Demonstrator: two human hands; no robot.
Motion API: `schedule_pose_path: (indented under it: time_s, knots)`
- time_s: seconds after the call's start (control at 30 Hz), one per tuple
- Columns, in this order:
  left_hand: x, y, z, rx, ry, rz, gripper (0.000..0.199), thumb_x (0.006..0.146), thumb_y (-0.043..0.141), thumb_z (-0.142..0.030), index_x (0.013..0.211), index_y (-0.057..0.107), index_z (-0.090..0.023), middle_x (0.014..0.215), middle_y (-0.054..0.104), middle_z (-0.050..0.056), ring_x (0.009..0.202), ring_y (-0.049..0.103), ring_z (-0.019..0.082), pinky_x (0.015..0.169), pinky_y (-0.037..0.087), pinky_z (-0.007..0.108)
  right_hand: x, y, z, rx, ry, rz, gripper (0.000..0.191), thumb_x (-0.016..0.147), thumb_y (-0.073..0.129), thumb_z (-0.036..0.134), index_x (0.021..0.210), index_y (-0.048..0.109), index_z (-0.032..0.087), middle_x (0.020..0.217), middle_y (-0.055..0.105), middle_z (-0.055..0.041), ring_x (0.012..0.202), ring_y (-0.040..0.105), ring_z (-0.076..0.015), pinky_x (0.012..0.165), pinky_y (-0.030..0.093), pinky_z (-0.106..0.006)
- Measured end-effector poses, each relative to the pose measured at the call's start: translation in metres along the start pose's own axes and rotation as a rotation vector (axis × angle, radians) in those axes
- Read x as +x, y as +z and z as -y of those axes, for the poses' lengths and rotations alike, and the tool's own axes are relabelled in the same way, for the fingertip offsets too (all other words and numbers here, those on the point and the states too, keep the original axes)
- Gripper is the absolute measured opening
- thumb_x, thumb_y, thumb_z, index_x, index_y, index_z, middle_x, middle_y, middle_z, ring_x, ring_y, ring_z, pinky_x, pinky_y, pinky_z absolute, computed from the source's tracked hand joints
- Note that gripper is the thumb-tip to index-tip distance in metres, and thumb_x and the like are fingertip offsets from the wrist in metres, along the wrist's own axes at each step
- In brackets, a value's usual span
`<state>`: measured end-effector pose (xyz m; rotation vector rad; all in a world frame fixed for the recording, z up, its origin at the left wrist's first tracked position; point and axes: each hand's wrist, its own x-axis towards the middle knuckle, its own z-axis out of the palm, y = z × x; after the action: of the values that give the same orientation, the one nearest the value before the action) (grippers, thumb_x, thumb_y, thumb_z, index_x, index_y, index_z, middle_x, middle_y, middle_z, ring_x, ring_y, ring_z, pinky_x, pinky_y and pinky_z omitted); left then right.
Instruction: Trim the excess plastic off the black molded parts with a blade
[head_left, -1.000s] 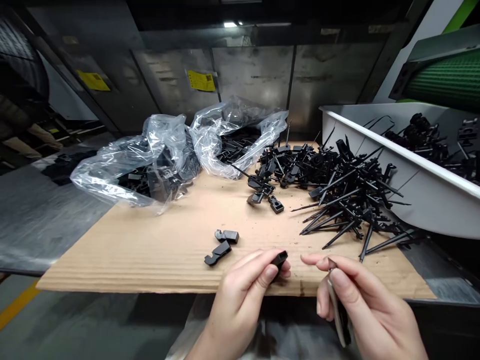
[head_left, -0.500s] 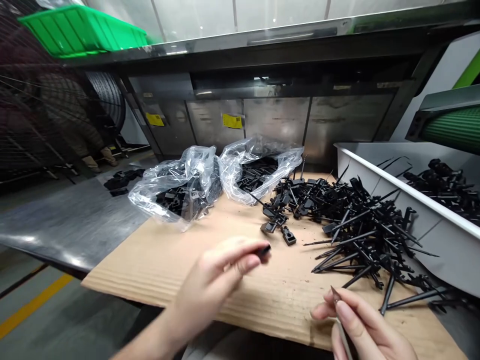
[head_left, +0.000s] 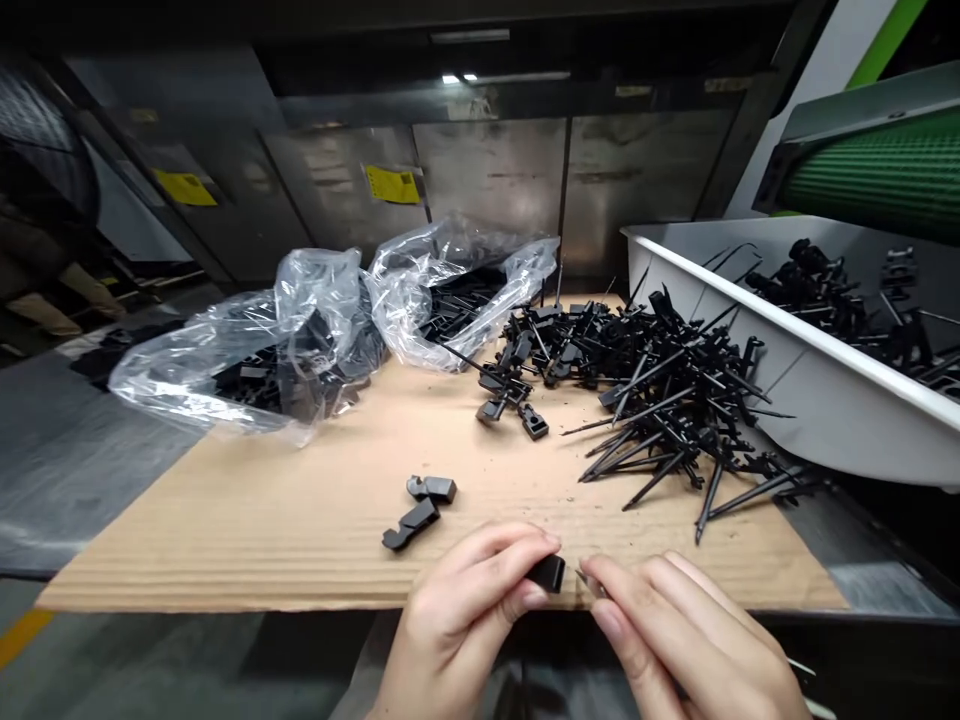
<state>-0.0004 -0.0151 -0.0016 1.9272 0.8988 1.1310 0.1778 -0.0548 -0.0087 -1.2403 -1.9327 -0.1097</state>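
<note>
My left hand [head_left: 480, 600] pinches a small black plastic clip [head_left: 549, 573] between thumb and fingertips, its end facing right. Just right of it, my right hand [head_left: 675, 630] grips a thin pointed blade [head_left: 592, 583], whose tip points at the clip; a small gap seems to lie between them. Most of the blade is hidden in the fingers. Two similar black clips, one [head_left: 433, 488] above the other [head_left: 411, 525], lie on the cardboard [head_left: 285, 510] beyond my left hand. Another black piece [head_left: 534, 422] rests near the pile's left edge.
A tangled heap of black spiked plastic parts [head_left: 660, 370] covers the right of the cardboard. Behind it stands a grey bin [head_left: 840, 400] with more parts. Two clear plastic bags [head_left: 315, 290] [head_left: 397, 290] of black pieces sit at the back left. A green roller [head_left: 877, 180] overhangs the right.
My hands have come together near the cardboard's front edge, the clip now beside the blade tip. The view has tilted down and shifted right; two clips now show on the cardboard at left.
</note>
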Motion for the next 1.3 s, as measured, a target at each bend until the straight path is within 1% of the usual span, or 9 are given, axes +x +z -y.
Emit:
schedule_pose_path:
  time_s: [0.1, 0.23, 0.33, 0.47, 0.77, 0.97, 1.13, 1.23, 1.3]
  knots:
    - [-0.001, 0.001, 0.004, 0.007, 0.023, 0.008, 0.033, 0.080, 0.060, -0.005, 0.104, 0.067, -0.026, 0.101, 0.068, -0.001, 0.095, 0.062, 0.011, 0.086, 0.044, 0.010, -0.001, 0.001, 0.002, 0.002, 0.012, 0.043, 0.018, 0.085, 0.050, 0.013, 0.099, 0.061, 0.015, 0.062, 0.059, -0.0026, 0.054, 0.055, -0.0140, 0.049, 0.044, -0.025]
    - [0.001, 0.002, 0.006, 0.013, 0.101, -0.005, 0.031, 0.080, 0.059, -0.002, 0.104, 0.067, -0.020, 0.100, 0.067, 0.000, 0.094, 0.062, 0.010, 0.086, 0.042, 0.007, -0.002, 0.001, 0.006, 0.013, 0.008, 0.064, 0.019, 0.085, 0.049, 0.012, 0.100, 0.061, 0.014, 0.063, 0.060, -0.0032, 0.055, 0.054, -0.0140, 0.049, 0.044, -0.025]
    - [0.001, 0.002, 0.008, 0.018, 0.152, -0.003, 0.030, 0.081, 0.057, -0.003, 0.105, 0.066, -0.018, 0.101, 0.065, 0.001, 0.095, 0.060, 0.009, 0.086, 0.041, 0.006, -0.002, -0.001, 0.007, 0.011, 0.015, 0.070, 0.018, 0.084, 0.050, 0.012, 0.100, 0.061, 0.014, 0.064, 0.060, -0.0036, 0.056, 0.055, -0.0141, 0.050, 0.043, -0.025]
    - [0.001, 0.002, 0.008, 0.030, 0.171, 0.023, 0.028, 0.083, 0.055, -0.002, 0.106, 0.064, -0.015, 0.102, 0.064, 0.003, 0.097, 0.059, 0.009, 0.088, 0.041, 0.007, 0.000, -0.004, 0.008, 0.004, 0.024, 0.103, 0.019, 0.085, 0.049, 0.012, 0.100, 0.061, 0.014, 0.064, 0.060, -0.0032, 0.056, 0.055, -0.0141, 0.050, 0.043, -0.025]
    - [0.000, 0.003, 0.009, 0.108, 0.262, 0.056, 0.025, 0.085, 0.050, -0.001, 0.106, 0.061, -0.010, 0.103, 0.062, 0.007, 0.101, 0.056, 0.011, 0.094, 0.037, 0.012, 0.004, -0.011, 0.013, -0.114, 0.084, 0.147, 0.017, 0.087, 0.046, 0.018, 0.084, 0.063, 0.020, 0.061, 0.057, 0.0002, 0.055, 0.054, -0.0132, 0.052, 0.042, -0.025]
    - [0.002, 0.003, 0.009, 0.124, 0.266, 0.060, 0.023, 0.084, 0.051, -0.001, 0.103, 0.061, -0.009, 0.102, 0.064, 0.007, 0.101, 0.057, 0.011, 0.095, 0.037, 0.011, 0.003, -0.008, 0.011, -0.120, 0.080, 0.167, 0.015, 0.086, 0.047, 0.016, 0.085, 0.062, 0.018, 0.060, 0.055, -0.0007, 0.056, 0.053, -0.0135, 0.054, 0.042, -0.025]
    - [0.003, 0.003, 0.010, 0.119, 0.242, 0.045, 0.026, 0.082, 0.052, -0.001, 0.104, 0.063, -0.012, 0.103, 0.066, 0.007, 0.101, 0.059, 0.014, 0.094, 0.041, 0.015, 0.005, -0.011, 0.010, -0.119, 0.064, 0.170, 0.016, 0.087, 0.045, 0.016, 0.084, 0.062, 0.018, 0.061, 0.057, -0.0012, 0.059, 0.055, -0.0140, 0.062, 0.044, -0.026]
    - [0.001, 0.002, 0.008, 0.102, 0.213, 0.052, 0.029, 0.081, 0.054, 0.000, 0.104, 0.064, -0.015, 0.103, 0.067, 0.006, 0.099, 0.061, 0.015, 0.091, 0.044, 0.016, 0.006, -0.013, 0.013, -0.124, 0.057, 0.154, 0.016, 0.086, 0.047, 0.017, 0.088, 0.063, 0.018, 0.062, 0.058, -0.0012, 0.057, 0.055, -0.0141, 0.054, 0.041, -0.025]
    - [0.000, 0.001, 0.007, 0.091, 0.200, 0.048, 0.031, 0.081, 0.054, 0.001, 0.105, 0.064, -0.016, 0.103, 0.067, 0.005, 0.099, 0.061, 0.014, 0.091, 0.044, 0.016, 0.006, -0.013, 0.014, -0.108, 0.066, 0.161, 0.016, 0.085, 0.048, 0.015, 0.087, 0.063, 0.018, 0.062, 0.057, -0.0014, 0.056, 0.053, -0.0137, 0.051, 0.040, -0.025]
